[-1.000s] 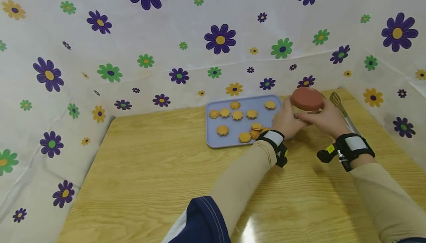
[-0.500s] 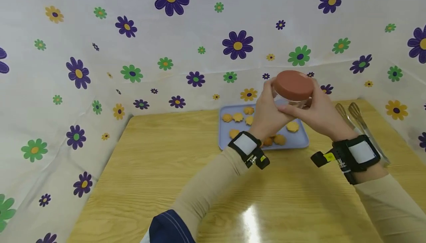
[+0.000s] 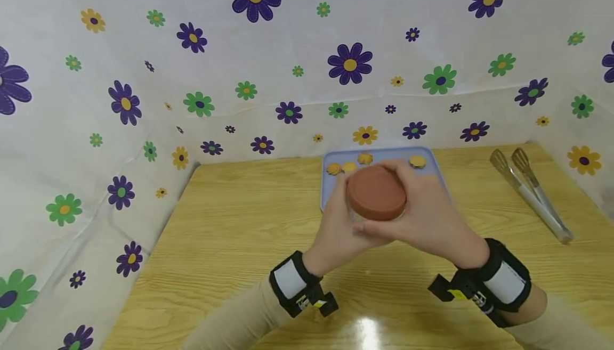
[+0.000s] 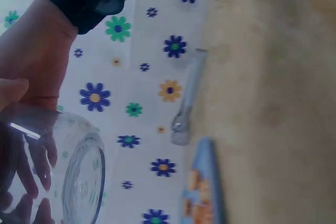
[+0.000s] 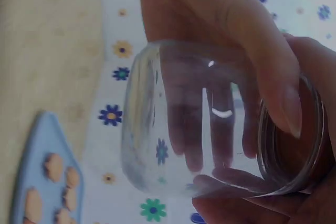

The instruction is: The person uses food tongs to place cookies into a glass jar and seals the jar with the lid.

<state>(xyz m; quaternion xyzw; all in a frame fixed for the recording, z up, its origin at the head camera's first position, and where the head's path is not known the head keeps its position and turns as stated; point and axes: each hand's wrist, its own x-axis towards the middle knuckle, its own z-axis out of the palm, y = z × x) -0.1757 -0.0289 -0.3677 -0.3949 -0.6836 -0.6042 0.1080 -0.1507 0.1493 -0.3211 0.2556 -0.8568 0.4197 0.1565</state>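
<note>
Both hands hold a clear glass jar (image 5: 140,129), topped by a reddish-brown round lid (image 3: 376,193), in front of the tray in the head view. My left hand (image 3: 336,235) curls round its left side, and my right hand (image 3: 427,214) grips it from the right with the thumb across the near side. Through the glass, fingers and the flowered cloth show; nothing is seen inside. In the left wrist view the jar's base (image 4: 86,182) points toward the tray side. From above, the lid and hands hide most of the glass.
A pale blue tray (image 3: 328,185) with several golden cookies (image 3: 417,161) lies at the back of the wooden table (image 3: 240,217), partly hidden by the hands. Metal tongs with slotted ends (image 3: 537,205) lie to the right. Flowered cloth (image 3: 268,62) hangs behind and along both sides.
Both hands have brought the jar from the tray's right end leftward and nearer to the body, first rising, then lowering. The tongs now show fully. The head view has turned slightly left.
</note>
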